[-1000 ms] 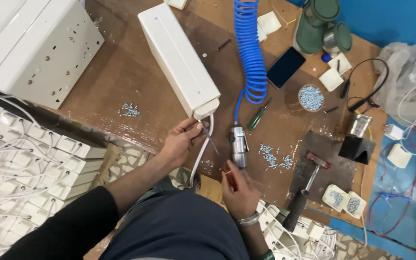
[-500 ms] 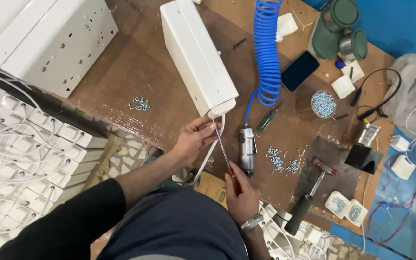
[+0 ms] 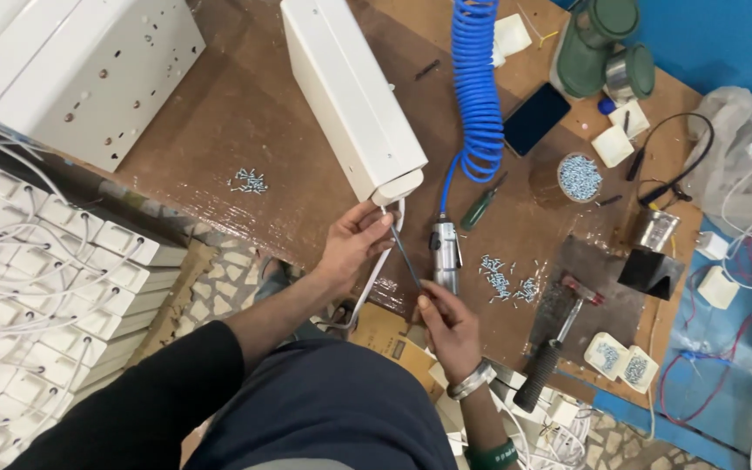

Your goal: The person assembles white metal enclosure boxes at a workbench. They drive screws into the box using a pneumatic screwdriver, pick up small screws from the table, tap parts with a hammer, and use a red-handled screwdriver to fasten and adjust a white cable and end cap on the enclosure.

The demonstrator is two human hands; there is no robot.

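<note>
Left hand [image 3: 354, 248] pinches the white cable [image 3: 374, 277] right where it exits the near end of the long white box [image 3: 350, 96], fingers closed on it. The cable hangs from there off the bench [image 3: 219, 157] edge toward the lap.

Right hand [image 3: 447, 324] holds a thin dark tie [image 3: 406, 257] by its lower end, grip closed; its upper end runs up to the cable at the box outlet, touching or just beside the left fingertips. Can't tell if it's looped round the cable yet.

Progress, my read: box is closed up and lying on the bench, cable is fed out the end. Securing the cable at the outlet looks to be in hand, not finished. No sign of it cinched.

Around: air screwdriver [image 3: 446, 252] on the blue coiled hose [image 3: 478, 87] lies just right of the hands, untouched. Loose screws [image 3: 502, 278] beside it, another small pile [image 3: 249, 181] left of the box, more in a round tub [image 3: 580, 177]. Hammer [image 3: 554, 344] well to the right. Stacks of finished white units [image 3: 36, 287] off the left edge.
</note>
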